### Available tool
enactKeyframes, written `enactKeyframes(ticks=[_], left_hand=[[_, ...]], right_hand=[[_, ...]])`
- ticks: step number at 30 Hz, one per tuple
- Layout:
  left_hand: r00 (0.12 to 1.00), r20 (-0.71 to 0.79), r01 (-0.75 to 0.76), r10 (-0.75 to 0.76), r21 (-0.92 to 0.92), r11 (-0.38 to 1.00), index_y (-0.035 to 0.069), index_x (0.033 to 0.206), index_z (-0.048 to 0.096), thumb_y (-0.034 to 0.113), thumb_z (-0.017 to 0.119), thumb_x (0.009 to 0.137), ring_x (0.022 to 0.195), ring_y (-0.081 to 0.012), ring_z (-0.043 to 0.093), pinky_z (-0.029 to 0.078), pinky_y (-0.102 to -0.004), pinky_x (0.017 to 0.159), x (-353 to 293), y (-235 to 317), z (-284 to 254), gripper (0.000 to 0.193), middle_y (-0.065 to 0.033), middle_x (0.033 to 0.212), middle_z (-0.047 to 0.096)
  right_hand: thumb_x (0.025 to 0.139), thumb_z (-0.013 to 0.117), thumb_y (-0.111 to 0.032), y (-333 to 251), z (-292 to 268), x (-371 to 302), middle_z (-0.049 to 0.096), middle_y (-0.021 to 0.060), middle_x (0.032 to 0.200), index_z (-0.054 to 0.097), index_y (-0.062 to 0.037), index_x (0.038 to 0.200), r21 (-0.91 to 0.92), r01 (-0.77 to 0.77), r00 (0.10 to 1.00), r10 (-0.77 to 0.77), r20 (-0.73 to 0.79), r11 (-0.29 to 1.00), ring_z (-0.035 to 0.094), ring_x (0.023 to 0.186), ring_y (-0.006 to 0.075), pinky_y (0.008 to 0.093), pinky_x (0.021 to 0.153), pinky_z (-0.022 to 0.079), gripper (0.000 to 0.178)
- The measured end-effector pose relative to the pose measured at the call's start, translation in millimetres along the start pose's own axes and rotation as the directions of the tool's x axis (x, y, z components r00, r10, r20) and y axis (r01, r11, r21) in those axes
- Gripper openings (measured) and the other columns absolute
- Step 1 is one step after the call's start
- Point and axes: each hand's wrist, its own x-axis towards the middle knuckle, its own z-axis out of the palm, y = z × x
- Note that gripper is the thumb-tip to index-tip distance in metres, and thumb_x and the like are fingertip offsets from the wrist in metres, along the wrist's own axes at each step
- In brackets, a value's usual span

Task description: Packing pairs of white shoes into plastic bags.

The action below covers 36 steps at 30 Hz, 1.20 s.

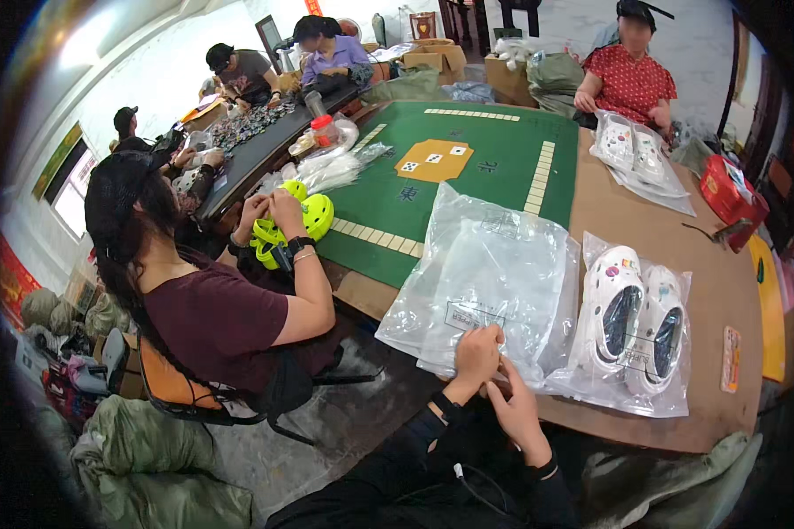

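A stack of clear plastic bags lies flat at the near edge of the table in front of me. Over its lower edge, my left hand is closed, the fingers curled on the film of a plastic bag. Just right of it and slightly nearer, my right hand has its fingers stretched out and thumb apart, its fingertips close to the left hand. Beside the stack, a pair of white clogs with small colourful charms lies inside a clear bag.
Green mat with mahjong tiles pictured covers the table's left part; brown board lies right. A co-worker on my left handles lime-green clogs. Across sits another person near bagged white clogs. Green sacks crowd the floor.
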Motion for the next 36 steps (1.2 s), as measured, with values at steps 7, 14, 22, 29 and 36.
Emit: enactKeyframes(ticks=[7,14,22,29,36], left_hand=[[0.999,0.017,-0.032,0.032,-0.026,0.999,0.009,0.074,0.053,0.004,0.050,0.074,0.064,-0.0297,0.053,0.040,-0.0403,0.064,-0.5,-1.3,-1.9,0.006,-0.0084,0.064,0.054],[0.998,0.061,0.029,-0.024,-0.070,0.997,0.009,0.074,0.054,0.005,0.050,0.072,0.065,-0.0311,0.053,0.040,-0.0414,0.065,3.3,5.1,-5.5,0.005,-0.0093,0.063,0.054],[0.995,0.022,-0.094,0.093,0.104,0.990,0.009,0.074,0.056,0.003,0.050,0.070,0.068,-0.0318,0.055,0.040,-0.0435,0.061,-1.5,-10.4,6.3,0.009,-0.0109,0.068,0.056],[0.906,0.376,-0.280,0.197,0.182,0.943,0.006,0.086,0.059,0.016,0.060,0.076,0.086,-0.0296,0.052,0.037,-0.0412,0.076,6.4,32.9,-27.1,0.014,-0.0118,0.090,0.055],[0.835,0.190,-0.512,0.517,-0.077,0.856,0.010,0.110,0.057,0.035,0.070,0.071,0.095,-0.0286,0.051,0.036,-0.0446,0.082,1.4,113.3,-12.6,0.049,-0.0115,0.104,0.054]], right_hand=[[0.084,0.059,-0.014,-12.4,-12.0,-7.3,0.058,0.0198,0.112,0.046,-0.0027,0.125,-0.425,0.207,0.969,-0.124,0.215,0.881,0.060,0.102,0.0273,0.0322,0.084,0.046,0.044],[0.084,0.058,-0.025,-19.7,-14.9,-1.5,0.053,0.0211,0.119,0.045,-0.0027,0.126,-0.359,0.153,0.979,-0.091,0.182,0.921,0.054,0.107,0.0350,0.0375,0.089,0.044,0.049],[0.085,0.057,-0.023,-30.2,-44.3,-16.3,0.058,0.0147,0.115,0.061,-0.0060,0.104,-0.341,0.242,0.962,-0.178,0.209,0.908,0.057,0.101,0.0318,0.0374,0.086,0.045,0.026],[0.077,0.063,-0.005,-58.6,-119.6,-47.7,0.061,0.0142,0.100,0.060,-0.0043,0.101,-0.588,0.229,0.753,-0.524,-0.398,0.776,0.057,0.092,0.0305,0.0362,0.079,0.044,0.024],[0.068,0.062,-0.007,-40.8,-134.1,-46.4,0.041,0.0137,0.133,0.057,-0.0152,0.117,-0.901,-0.119,0.814,-0.479,-0.330,0.418,0.031,0.127,0.0363,0.0563,0.101,0.020,0.050]])
